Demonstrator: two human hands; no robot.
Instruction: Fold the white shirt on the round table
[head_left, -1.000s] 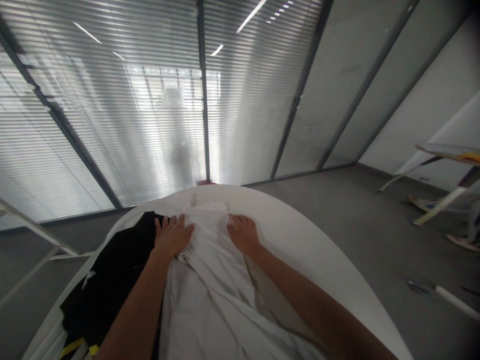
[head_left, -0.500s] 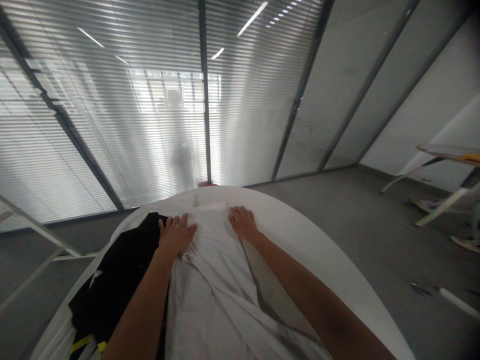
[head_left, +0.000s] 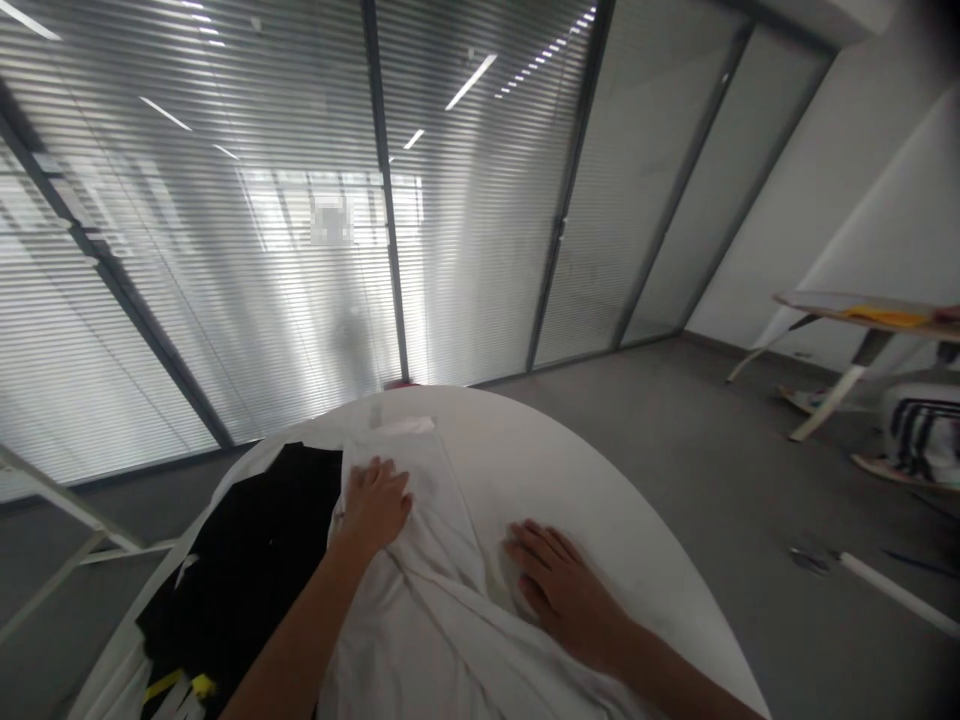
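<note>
white cloth [head_left: 442,590] stretches toward the far edge of the round table [head_left: 585,470], beneath the left hand [head_left: 375,508], whose slightly spread fingers lie over it beside the black garment [head_left: 259,545]. the right hand [head_left: 566,595] is palm down, fingers loosely apart, their tips just beside the cloth's right edge; whether its thumb touches the cloth cannot be told.

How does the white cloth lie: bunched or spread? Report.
Spread but visibly creased: the white cloth extends along the white table toward the camera.
</note>
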